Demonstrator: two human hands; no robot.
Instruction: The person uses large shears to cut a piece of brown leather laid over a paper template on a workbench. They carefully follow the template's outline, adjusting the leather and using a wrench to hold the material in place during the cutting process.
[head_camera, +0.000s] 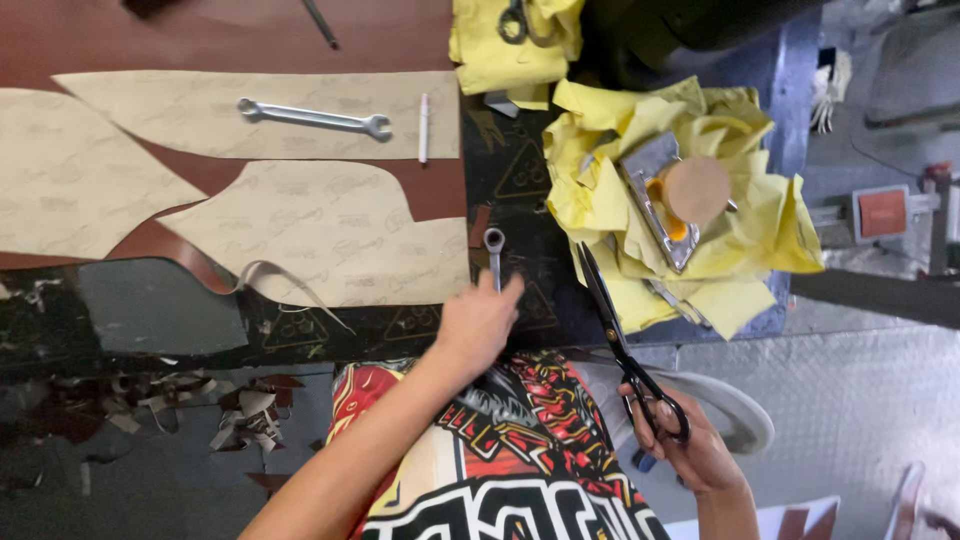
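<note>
My left hand (478, 322) reaches over the near edge of the work table and grips the lower end of a small silver wrench (494, 250) lying on the dark mat. My right hand (690, 448) holds a pair of large black scissors (615, 330) by the handles, blades shut and pointing away toward the yellow cloth. Beige pattern pieces (330, 235) lie on brown leather (200, 35) just left of my left hand.
A long wrench (312, 117) and a white marker (423, 127) rest on the upper pattern piece. Crumpled yellow cloth (760, 215) holds a metal tool and a round tan lid (697, 188). More yellow cloth (510, 45) lies at the back. Leather scraps (180, 405) litter the floor.
</note>
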